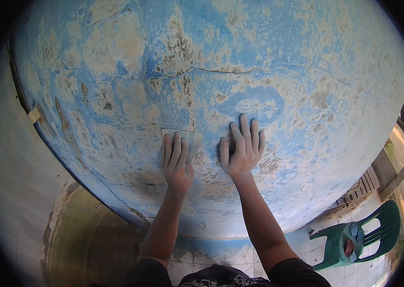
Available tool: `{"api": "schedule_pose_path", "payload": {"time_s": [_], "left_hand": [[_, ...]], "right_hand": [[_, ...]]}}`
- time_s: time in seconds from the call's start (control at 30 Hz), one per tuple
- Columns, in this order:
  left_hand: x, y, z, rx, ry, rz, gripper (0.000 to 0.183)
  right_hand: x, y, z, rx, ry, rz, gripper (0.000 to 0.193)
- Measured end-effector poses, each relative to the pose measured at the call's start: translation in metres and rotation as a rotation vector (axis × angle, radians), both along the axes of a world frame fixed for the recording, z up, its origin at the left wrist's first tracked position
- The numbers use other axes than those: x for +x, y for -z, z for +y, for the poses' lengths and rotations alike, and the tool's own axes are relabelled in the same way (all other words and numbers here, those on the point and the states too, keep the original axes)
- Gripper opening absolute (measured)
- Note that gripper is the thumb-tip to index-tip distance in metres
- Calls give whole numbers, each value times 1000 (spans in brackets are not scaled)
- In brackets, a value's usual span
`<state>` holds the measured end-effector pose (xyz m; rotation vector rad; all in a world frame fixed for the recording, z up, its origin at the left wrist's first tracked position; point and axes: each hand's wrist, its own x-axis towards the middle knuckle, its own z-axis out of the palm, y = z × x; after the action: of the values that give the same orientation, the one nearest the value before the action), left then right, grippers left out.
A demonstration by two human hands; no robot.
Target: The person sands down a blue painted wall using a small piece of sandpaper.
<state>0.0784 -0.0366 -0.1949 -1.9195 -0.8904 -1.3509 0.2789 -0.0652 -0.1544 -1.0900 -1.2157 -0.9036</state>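
A wall with worn, cracked blue paint and pale bare patches fills most of the view. Against it my left hand holds a pale sheet of sandpaper, its fingers close together over the sheet and the thumb by its lower right side. The sheet's underside, facing the wall, is hidden. To the right, my right hand lies on the paint with its fingers spread and nothing in it. Pale dust coats the fingers of both hands.
At the lower right a green plastic chair stands on pale floor tiles, with a crumpled grey-blue thing on it. Slatted wood lies behind it. A dark edge and brownish doorway-like area border the wall at left.
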Motion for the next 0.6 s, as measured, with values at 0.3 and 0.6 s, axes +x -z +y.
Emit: {"api": "schedule_pose_path", "payload": {"time_s": [0.3, 0.6], "left_hand": [[24, -42, -9, -37, 82, -236, 48], [8, -65, 6, 40, 103, -159, 54]], "right_hand": [[-1, 10, -4, -12, -15, 16, 45], [-21, 1, -1, -18, -62, 12, 48]]}}
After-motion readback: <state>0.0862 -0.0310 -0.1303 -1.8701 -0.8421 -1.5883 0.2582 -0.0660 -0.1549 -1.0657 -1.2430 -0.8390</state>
